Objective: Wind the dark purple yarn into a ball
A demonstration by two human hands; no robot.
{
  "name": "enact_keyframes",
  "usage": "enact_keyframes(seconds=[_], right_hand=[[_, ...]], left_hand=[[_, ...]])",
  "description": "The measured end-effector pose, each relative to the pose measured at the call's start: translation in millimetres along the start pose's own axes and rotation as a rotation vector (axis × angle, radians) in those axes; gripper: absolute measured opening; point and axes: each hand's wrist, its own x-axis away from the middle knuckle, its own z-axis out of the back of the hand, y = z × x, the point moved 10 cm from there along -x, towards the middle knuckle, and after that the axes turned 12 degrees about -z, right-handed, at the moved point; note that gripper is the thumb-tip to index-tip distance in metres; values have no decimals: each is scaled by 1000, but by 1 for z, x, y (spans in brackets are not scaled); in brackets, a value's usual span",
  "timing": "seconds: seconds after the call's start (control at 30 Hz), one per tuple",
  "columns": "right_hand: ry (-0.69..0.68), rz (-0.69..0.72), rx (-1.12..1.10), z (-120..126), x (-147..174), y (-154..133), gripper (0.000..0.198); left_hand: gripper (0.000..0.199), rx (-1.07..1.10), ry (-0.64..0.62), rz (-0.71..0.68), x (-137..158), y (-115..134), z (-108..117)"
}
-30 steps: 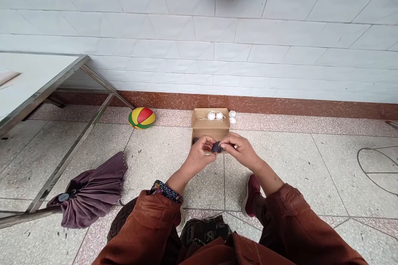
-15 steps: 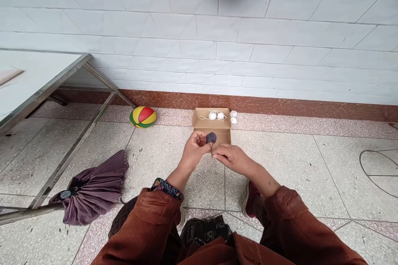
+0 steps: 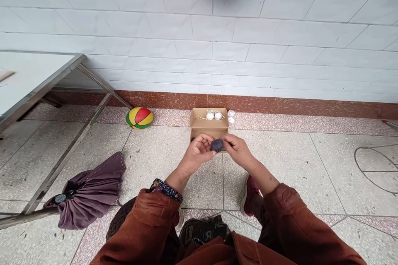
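A small dark grey ball of yarn (image 3: pixel 217 145) is gripped by the fingertips of my left hand (image 3: pixel 194 154). My right hand (image 3: pixel 240 151) is closed in a pinch at the ball's right side, on the yarn's strand as far as I can see. Both hands are in front of an open cardboard box (image 3: pixel 194 133) on the floor and cover part of its lower half. On the raised lid lie two white balls of string (image 3: pixel 214 114) with loose ends. Two more white balls (image 3: pixel 231 116) rest against the box's right side.
A multicoloured ball (image 3: pixel 139 118) lies by the wall at left. A folded purple umbrella (image 3: pixel 91 194) leans by the metal-framed table (image 3: pixel 40 83). A wire ring (image 3: pixel 373 170) lies on the floor at right. A black bag (image 3: pixel 203 230) is between my feet.
My right hand has risen from below the yarn ball to its right side. The ball has shifted slightly right and down in my left fingers.
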Motion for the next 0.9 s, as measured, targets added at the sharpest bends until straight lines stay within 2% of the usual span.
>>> enact_keyframes(seconds=[0.1, 0.17, 0.3, 0.37, 0.47, 0.57, 0.67, 0.73, 0.83, 0.9], right_hand=[[-80, 16, 117, -24, 5, 1, 17], [-126, 59, 201, -36, 11, -4, 17], [-228, 201, 278, -46, 23, -28, 19], [-234, 258, 243, -39, 26, -42, 20], [-145, 264, 165, -17, 20, -50, 20], [-15, 183, 111, 5, 8, -39, 18], [68, 76, 97, 14, -1, -17, 16], [59, 34, 99, 8, -3, -6, 16], [-9, 3, 117, -10, -1, 2, 18], [-78, 13, 149, -25, 3, -1, 18]], left_hand=[[39, 69, 170, 16, -3, -4, 18], [38, 32, 255, 33, -3, -8, 29], [35, -113, 344, 57, -2, -11, 46], [35, -176, 316, 65, -2, -13, 46], [37, -249, 195, 77, -3, -14, 35], [34, -290, 24, 83, 0, -13, 16], [33, -194, -128, 100, 6, -12, -5], [34, -76, -116, 81, 6, -8, -8], [36, 53, 46, 15, 1, -2, 7], [36, 66, 164, -2, -1, -2, 20]])
